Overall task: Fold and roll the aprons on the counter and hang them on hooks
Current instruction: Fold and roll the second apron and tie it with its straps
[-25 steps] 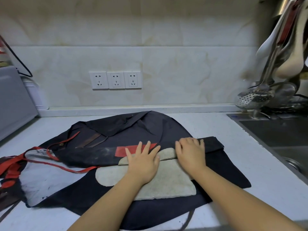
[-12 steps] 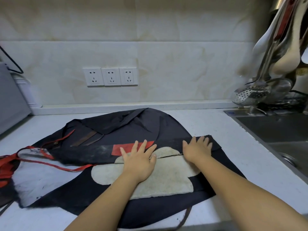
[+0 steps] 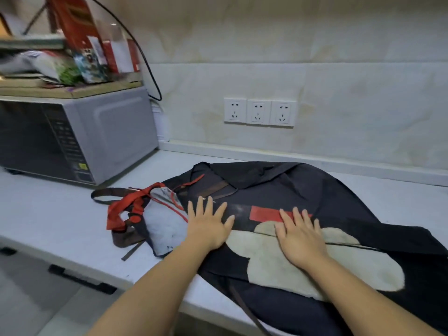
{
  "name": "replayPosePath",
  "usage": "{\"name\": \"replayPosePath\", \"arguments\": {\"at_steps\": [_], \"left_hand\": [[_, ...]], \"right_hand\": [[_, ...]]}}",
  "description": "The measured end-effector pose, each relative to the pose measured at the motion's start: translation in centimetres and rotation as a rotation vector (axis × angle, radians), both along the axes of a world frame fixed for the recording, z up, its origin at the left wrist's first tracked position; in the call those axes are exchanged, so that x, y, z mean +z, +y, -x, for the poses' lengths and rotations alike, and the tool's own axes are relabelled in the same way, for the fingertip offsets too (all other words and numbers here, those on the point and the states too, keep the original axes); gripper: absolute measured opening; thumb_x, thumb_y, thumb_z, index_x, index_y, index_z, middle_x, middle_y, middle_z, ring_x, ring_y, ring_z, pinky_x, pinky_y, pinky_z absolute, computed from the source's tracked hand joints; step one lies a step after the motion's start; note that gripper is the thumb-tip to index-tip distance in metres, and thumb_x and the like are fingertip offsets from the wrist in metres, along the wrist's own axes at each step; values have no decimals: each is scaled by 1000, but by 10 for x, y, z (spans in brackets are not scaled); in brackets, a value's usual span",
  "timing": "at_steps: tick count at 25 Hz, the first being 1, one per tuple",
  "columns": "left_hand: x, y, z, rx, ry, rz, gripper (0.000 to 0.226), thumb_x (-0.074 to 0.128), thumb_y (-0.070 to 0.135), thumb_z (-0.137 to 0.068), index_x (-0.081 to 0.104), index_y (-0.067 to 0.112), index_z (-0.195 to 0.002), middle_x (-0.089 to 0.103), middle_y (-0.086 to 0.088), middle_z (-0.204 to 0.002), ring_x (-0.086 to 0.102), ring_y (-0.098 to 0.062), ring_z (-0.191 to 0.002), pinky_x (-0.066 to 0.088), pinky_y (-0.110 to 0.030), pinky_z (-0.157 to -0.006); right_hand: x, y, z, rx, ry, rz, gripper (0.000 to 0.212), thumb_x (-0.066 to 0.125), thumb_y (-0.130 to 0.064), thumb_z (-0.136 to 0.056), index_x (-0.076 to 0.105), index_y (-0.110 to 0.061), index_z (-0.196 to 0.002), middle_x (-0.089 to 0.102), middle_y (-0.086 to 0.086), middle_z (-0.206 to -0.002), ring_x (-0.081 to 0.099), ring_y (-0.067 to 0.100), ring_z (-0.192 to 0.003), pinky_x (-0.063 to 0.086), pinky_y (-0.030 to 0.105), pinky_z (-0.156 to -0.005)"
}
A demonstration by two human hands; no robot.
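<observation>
Dark navy cloth apron [image 3: 303, 190] with cream patch, on white bench [image 3: 60, 214]: left hand [image 3: 208, 224] and right hand [image 3: 299, 235], fingers spread flat, pressing, likely smoothing the fold.

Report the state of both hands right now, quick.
Left hand: open, fingers spread, pressing flat on the dark navy cloth apron.
Right hand: open, pressing flat on the apron's cream fleecy patch; holding nothing.
</observation>
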State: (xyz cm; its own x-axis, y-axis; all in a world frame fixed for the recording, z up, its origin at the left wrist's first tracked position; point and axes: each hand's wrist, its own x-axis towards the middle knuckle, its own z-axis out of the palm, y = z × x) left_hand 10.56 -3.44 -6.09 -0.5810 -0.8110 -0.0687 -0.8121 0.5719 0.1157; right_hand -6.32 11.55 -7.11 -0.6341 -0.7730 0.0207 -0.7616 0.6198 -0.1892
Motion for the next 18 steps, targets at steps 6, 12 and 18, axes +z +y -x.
{"name": "replayPosePath", "arguments": {"at_steps": [6,12,18], "left_hand": [[-6,-50,-38,152,45,-16,60,13,59,-98,3,40,-154,-5,-3,-164,-8,-25,-150,-2,-56,-118],[6,-54,-42,228,66,-39,62,19,61,-97,14,36,-154,3,-2,-164,-6,-27,-150,-3,-58,-117],[29,52,-40,-562,111,-164,64,55,58,-87,36,41,-146,14,11,-162,-1,-7,-149,-5,-54,-118]], "right_hand": [[1,-2,-4,-11,7,-1,56,11,-47,-99,10,-33,-154,3,1,-162,-2,22,-149,-2,44,-120],[4,-5,-5,-9,-15,6,55,14,-46,-99,15,-33,-153,6,2,-162,0,22,-149,-1,44,-120],[11,10,-19,244,54,374,28,49,-33,-96,63,-30,-120,59,-9,-129,45,17,-130,30,36,-109]]}}
